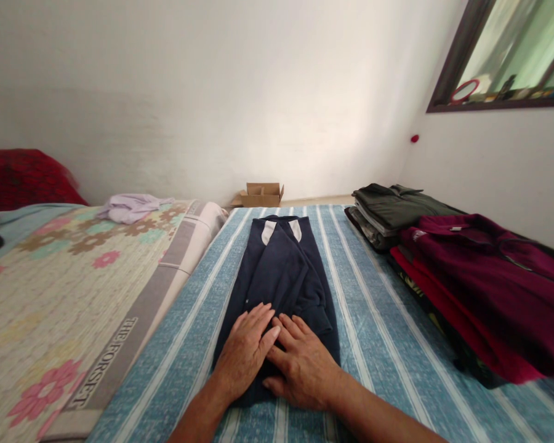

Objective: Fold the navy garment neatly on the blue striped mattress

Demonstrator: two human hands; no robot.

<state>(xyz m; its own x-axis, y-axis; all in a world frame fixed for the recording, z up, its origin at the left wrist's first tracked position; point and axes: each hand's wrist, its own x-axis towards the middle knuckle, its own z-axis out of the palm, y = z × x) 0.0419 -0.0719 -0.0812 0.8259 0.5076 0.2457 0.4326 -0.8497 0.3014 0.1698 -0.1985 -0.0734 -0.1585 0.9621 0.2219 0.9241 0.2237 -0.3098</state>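
Observation:
A dark navy garment with a pale collar lies folded into a long narrow strip on the blue striped sheet. My left hand rests flat on its near end, fingers stretched out. My right hand lies flat beside it on the same end, fingers extended and touching the left hand's fingers. Neither hand holds anything.
Folded clothes are stacked on the right: a maroon shirt over red ones, olive garments farther back. A floral blanket covers the left, with a lilac cloth and red pillow. A cardboard box stands by the wall.

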